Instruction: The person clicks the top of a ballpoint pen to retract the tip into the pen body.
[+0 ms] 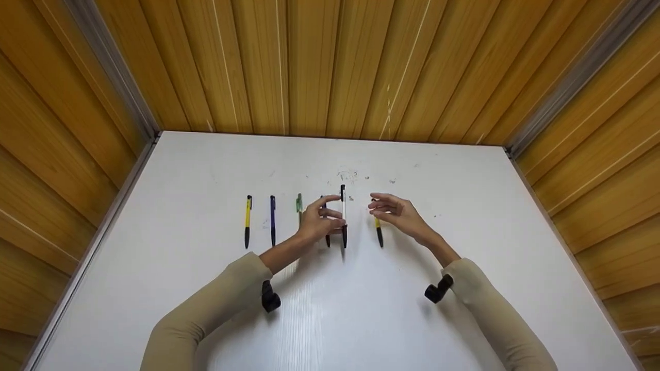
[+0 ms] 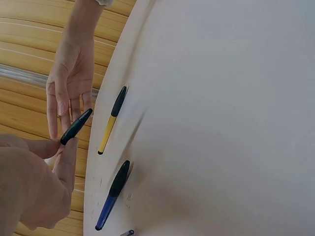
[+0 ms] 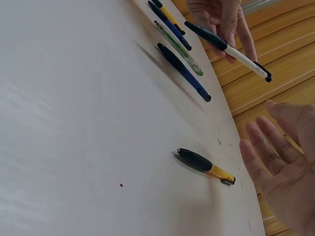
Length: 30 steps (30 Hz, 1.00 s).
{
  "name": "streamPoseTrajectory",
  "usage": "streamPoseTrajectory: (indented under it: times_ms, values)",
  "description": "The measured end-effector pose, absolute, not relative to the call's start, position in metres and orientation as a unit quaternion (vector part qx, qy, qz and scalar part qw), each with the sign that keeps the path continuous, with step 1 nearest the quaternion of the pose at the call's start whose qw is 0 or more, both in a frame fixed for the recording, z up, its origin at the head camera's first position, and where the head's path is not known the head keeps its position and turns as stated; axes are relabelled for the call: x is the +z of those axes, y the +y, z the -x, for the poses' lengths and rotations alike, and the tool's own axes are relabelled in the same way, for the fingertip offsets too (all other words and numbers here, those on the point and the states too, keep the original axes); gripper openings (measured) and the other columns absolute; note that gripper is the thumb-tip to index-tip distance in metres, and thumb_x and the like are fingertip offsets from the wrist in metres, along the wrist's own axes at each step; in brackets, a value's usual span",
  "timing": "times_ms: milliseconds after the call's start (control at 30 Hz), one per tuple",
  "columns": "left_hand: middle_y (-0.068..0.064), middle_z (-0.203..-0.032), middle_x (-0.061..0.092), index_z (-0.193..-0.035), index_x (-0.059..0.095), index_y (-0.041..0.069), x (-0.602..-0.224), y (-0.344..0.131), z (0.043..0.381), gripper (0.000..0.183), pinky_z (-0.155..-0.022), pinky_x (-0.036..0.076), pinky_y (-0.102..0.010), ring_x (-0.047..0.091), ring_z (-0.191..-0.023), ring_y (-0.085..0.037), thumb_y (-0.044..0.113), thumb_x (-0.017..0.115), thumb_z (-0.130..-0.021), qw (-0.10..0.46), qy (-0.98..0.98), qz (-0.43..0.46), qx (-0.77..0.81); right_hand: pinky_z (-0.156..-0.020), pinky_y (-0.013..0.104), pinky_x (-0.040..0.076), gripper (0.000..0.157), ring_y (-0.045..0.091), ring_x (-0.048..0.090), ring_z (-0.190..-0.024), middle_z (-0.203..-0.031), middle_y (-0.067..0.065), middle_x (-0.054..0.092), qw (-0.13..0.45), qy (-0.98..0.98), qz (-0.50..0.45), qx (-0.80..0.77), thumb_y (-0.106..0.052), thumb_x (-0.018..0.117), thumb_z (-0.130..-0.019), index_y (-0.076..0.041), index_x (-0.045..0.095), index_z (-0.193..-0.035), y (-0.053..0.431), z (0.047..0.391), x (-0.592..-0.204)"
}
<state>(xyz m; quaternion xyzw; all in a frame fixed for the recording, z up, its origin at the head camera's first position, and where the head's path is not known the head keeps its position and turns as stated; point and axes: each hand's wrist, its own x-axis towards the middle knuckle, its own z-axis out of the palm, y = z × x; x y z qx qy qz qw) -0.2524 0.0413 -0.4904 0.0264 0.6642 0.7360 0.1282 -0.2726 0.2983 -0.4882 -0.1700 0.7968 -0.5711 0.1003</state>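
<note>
My left hand pinches a white pen with a black grip and holds it above the table. In the right wrist view this white pen is seen whole, raised off the surface. Fingers apart and holding nothing, my right hand hovers over a yellow pen with a black grip, which lies on the table. Beneath the left hand lies a blue pen with a black grip, mostly covered in the head view. A green clear pen lies beside it.
Farther left on the white table lie another blue pen and another yellow pen, roughly parallel. Dark scuff marks dot the tabletop behind the hands. Wood-look panel walls border the table at the back and both sides.
</note>
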Motion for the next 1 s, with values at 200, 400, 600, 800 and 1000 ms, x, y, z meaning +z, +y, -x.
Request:
streamPoseTrajectory:
  times_ms: [200,400,600,800,1000]
  values:
    - [-0.011,-0.089,0.071,-0.141,0.057,0.009,-0.491,0.053,0.256,0.066,-0.075,0.067,-0.035,0.073,-0.075,-0.019,-0.016,0.071,-0.082,0.133,0.687,-0.019,0.714,-0.093,0.016,0.057,0.054,0.008,0.069,-0.107,-0.132,0.035,0.060,0.087,0.798,0.161,-0.575,-0.007,0.068,-0.098,0.007,0.048,-0.146,0.306,0.272,-0.488]
    - [-0.016,-0.093,0.072,-0.139,0.057,0.006,-0.499,0.063,0.265,0.060,-0.074,0.067,-0.035,0.075,-0.075,-0.021,-0.013,0.072,-0.084,0.132,0.711,-0.013,0.690,-0.093,0.017,0.058,0.054,0.006,0.068,-0.105,-0.132,0.033,0.060,0.086,0.805,0.151,-0.568,-0.007,0.066,-0.099,0.004,0.047,-0.148,0.315,0.271,-0.488]
    - [-0.020,-0.094,0.075,-0.138,0.056,0.000,-0.507,0.072,0.274,0.059,-0.068,0.067,-0.031,0.077,-0.075,-0.028,-0.009,0.075,-0.083,0.113,0.761,-0.009,0.639,-0.086,0.018,0.059,0.053,0.012,0.068,-0.106,-0.133,0.033,0.059,0.082,0.809,0.136,-0.566,-0.006,0.064,-0.100,0.004,0.046,-0.149,0.320,0.272,-0.491]
    - [-0.016,-0.091,0.076,-0.133,0.061,-0.002,-0.508,0.078,0.276,0.057,-0.060,0.056,-0.020,0.072,-0.068,-0.019,-0.003,0.080,-0.080,0.069,0.828,-0.019,0.557,-0.087,0.025,0.060,0.054,0.007,0.068,-0.102,-0.132,0.036,0.057,0.082,0.800,0.137,-0.579,-0.008,0.065,-0.100,0.005,0.046,-0.149,0.322,0.269,-0.494]
    - [-0.014,-0.087,0.075,-0.133,0.060,-0.002,-0.506,0.081,0.276,0.057,-0.059,0.052,-0.022,0.064,-0.067,-0.014,-0.001,0.081,-0.079,0.059,0.858,-0.026,0.509,-0.087,0.026,0.061,0.054,0.003,0.068,-0.101,-0.131,0.036,0.058,0.079,0.798,0.137,-0.581,-0.008,0.065,-0.100,0.006,0.046,-0.149,0.324,0.269,-0.495]
